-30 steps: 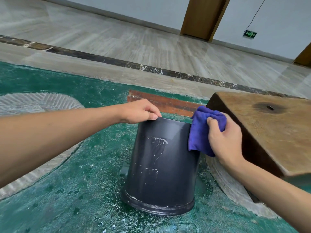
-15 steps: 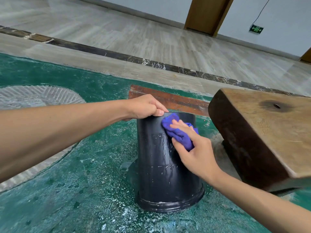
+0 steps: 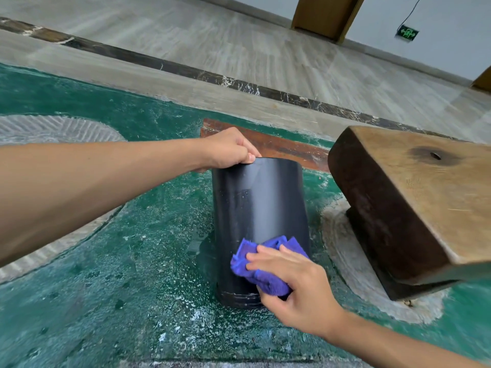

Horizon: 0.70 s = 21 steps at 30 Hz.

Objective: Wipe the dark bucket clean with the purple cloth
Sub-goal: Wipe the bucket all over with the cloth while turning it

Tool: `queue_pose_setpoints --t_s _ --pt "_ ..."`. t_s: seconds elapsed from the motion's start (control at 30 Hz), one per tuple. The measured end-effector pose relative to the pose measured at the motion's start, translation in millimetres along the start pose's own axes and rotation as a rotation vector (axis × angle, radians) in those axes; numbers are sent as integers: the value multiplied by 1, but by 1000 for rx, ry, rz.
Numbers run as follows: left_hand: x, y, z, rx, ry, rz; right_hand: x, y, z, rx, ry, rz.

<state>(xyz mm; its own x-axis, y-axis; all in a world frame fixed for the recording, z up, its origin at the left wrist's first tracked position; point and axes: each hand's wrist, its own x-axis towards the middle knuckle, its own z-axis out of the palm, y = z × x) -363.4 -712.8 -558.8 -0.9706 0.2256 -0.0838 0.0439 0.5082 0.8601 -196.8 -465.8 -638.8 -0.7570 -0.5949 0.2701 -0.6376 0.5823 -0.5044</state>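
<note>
Green floor [image 3: 106, 261] underfoot, wet-looking and flecked with white. Carries the bucket [image 3: 260, 203] at mid-view, seemingly mouth-down, with its lipped rim on the floor and its flat end up. Leans slightly, probably to turn the near wall toward the wiping hand.

Low on that near wall, just above the rim: the cloth [image 3: 265, 277], bunched and pressed flat against the plastic. Looks like a stroke ending at the bottom of the wall. Upper wall dull and largely free of marks, with faint streaks only.

Behind the cloth, the right hand [image 3: 300, 290], fingers laid across the wad and thumb tucked under it. Clamped on the cloth and pushing it into the bucket, a grip that likely stops the wad slipping on wet plastic.

At the top edge, the left hand [image 3: 228, 150], fingers curled over the rim of the upturned base. Closed on the bucket, presumably to brace it against the sideways push of the wipe and to turn it for the next strip. Far side hidden, so cannot tell how clean.

Just right of the bucket, apart from it: a heavy wooden block [image 3: 414, 197] on a pale ring [image 3: 345, 274] in the floor. Close enough to crowd the right elbow on wider strokes.

Behind, a red-brown strip [image 3: 279, 144], then a dark marble band [image 3: 186, 70], pale tiles [image 3: 239, 49] and a green sign [image 3: 407, 33] on the far wall.
</note>
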Motion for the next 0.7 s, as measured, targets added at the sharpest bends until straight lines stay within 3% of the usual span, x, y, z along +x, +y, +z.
queue_pose_setpoints --t_s 0.23,0.33,0.5,0.6,0.7 --pt "-7 1 -3 13 -32 33 -29 -6 -5 -57 -89 24" --pt "-11 6 -1 38 -47 57 -18 -6 -19 113 -109 167" --pt "-13 22 10 69 -98 94 35 17 -67 656 208 351" --pt "-14 33 19 86 -133 123 75 26 -96 703 274 367" --pt "-17 38 23 68 -122 138 102 32 -105 638 226 407"
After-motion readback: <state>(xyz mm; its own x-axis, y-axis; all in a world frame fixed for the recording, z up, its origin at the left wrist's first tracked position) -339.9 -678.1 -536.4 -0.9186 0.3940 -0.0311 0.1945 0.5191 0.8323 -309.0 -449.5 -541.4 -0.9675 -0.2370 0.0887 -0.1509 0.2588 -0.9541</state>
